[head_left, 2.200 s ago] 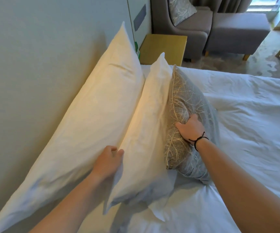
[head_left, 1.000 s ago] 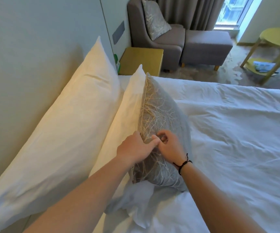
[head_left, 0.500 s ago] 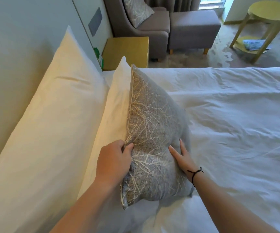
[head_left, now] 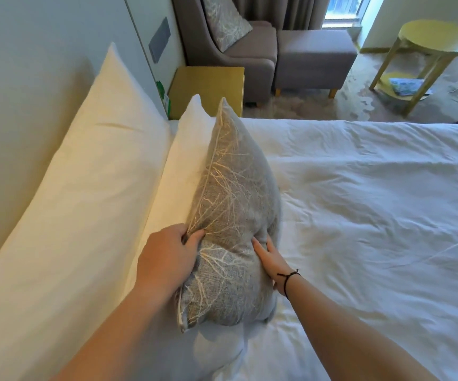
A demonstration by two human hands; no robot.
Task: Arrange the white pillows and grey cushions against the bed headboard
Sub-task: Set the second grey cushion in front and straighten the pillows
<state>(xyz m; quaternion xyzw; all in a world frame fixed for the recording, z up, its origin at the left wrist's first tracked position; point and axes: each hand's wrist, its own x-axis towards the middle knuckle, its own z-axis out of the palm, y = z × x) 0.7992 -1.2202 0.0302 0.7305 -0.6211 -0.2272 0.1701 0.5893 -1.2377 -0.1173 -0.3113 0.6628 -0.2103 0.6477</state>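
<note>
A grey cushion (head_left: 236,204) with a pale branch pattern stands on edge on the bed, leaning on a smaller white pillow (head_left: 178,171). Behind that, a large white pillow (head_left: 85,188) rests against the headboard (head_left: 30,64). My left hand (head_left: 167,257) pinches the cushion's piped near edge. My right hand (head_left: 270,259), with a black band on the wrist, presses flat against the cushion's front face low down, its fingers spread.
White bedding (head_left: 373,215) covers the bed to the right. Past the bed's far side stand a yellow bedside table (head_left: 211,81), a grey armchair (head_left: 250,53) holding a second patterned cushion (head_left: 228,20), a grey footstool (head_left: 315,56) and a round yellow table (head_left: 436,39).
My left hand has left the white pillow and taken hold of the grey cushion's edge. My right hand slid down to the cushion's lower front. The cushion stands straighter against the small pillow.
</note>
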